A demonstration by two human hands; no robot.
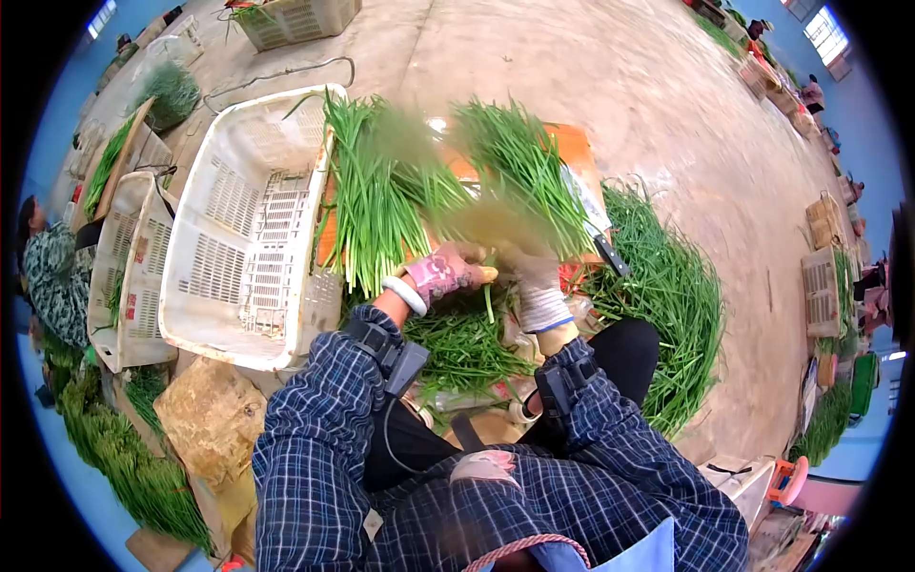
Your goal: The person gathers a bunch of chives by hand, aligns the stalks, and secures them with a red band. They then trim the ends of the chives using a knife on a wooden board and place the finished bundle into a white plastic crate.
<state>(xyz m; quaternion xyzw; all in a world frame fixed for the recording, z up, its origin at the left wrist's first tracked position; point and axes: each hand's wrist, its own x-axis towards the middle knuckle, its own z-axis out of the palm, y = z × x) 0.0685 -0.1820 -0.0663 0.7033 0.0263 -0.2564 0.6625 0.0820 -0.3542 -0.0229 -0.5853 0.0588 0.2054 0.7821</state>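
My left hand (pixel 450 272), in a pink patterned glove, is closed with its fingertips around a few green stalks (pixel 490 286). Beside it, my right hand (pixel 530 272) wears a pale glove; a blurred smudge covers its fingers. Both hands are at the near edge of an orange board (pixel 572 145). On the board's left lies a bundle of long green stalks (pixel 367 191), with a second bundle (pixel 519 162) to the right. A knife (pixel 611 255) with a black handle rests at the board's right edge. Loose greens (pixel 462 353) lie below my hands.
An open white plastic crate (pixel 219 229) stands left of the board. A large heap of greens (pixel 672 305) spreads on the right. Another crate (pixel 295 24) is at the top. A person in patterned clothing (pixel 52 276) is at the far left, beside more crates (pixel 138 276).
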